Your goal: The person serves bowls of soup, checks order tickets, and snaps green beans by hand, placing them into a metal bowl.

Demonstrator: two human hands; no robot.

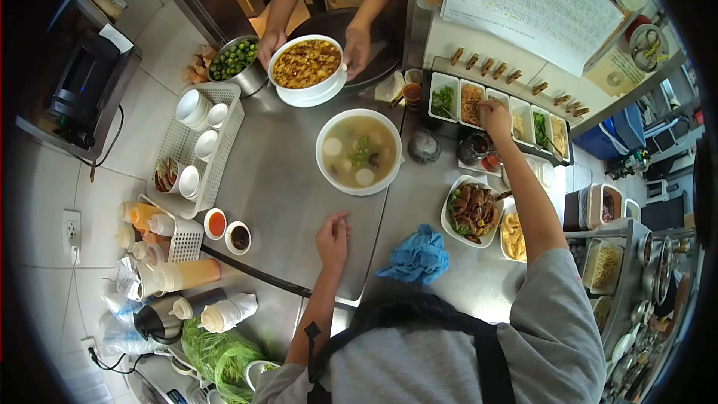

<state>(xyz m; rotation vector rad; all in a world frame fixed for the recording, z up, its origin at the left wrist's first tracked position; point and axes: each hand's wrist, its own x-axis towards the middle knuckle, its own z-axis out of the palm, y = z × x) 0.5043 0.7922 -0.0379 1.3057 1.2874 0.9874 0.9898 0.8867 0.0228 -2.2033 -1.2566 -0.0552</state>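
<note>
My right hand (493, 117) reaches into the row of topping containers, fingertips down and drawn together beside the tub of orange-brown chopped bits (471, 102); what they pinch is hidden. My left hand (333, 241) rests low over the steel counter, loosely open, holding nothing. Just beyond it stands a white bowl of cloudy soup (345, 164) with pale round pieces and chopped greens. At the far side, another person's hands (357, 49) hold a white bowl of reddish-brown soup (307, 64). A bowl of dark glazed meat (473, 210) sits under my right forearm.
A crumpled blue cloth (416, 256) lies nearer me. On the left are a perforated basket (232, 121) of small cups, two sauce cups (238, 237) and several squeeze bottles (179, 275). A pot of green limes (236, 60) stands behind. A dark glass jar (474, 149) is below the toppings.
</note>
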